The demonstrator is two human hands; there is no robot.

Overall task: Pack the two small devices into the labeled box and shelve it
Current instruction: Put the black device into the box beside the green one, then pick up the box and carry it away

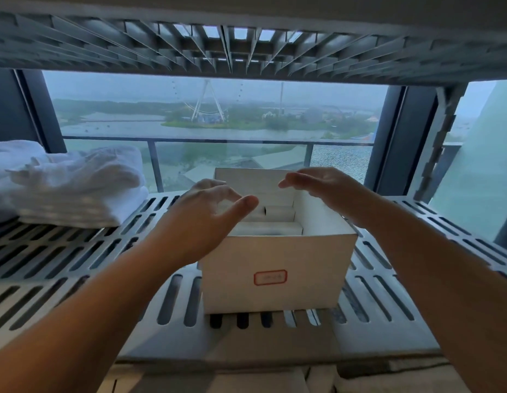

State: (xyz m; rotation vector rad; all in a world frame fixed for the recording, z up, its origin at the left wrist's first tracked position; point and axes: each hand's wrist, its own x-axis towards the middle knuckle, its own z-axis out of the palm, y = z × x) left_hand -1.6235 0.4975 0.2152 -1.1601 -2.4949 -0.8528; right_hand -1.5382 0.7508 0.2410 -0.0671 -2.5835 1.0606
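Observation:
A white open-topped box [275, 268] with a red-framed label [270, 277] on its near face stands on the slotted shelf [85, 259]. Inside it I see white items [270, 224] lying in layers; which are the devices I cannot tell. My left hand [201, 219] hovers at the box's left side, fingers loosely spread, thumb over the rim, holding nothing. My right hand [328, 188] hovers above the box's far right corner, fingers extended, also holding nothing. Whether either hand touches the box is unclear.
A pile of folded white towels [67, 182] lies on the shelf to the left. Another slotted shelf [246, 43] sits close overhead. A shelf post [436, 143] stands at the right. Behind is a window with a balcony rail.

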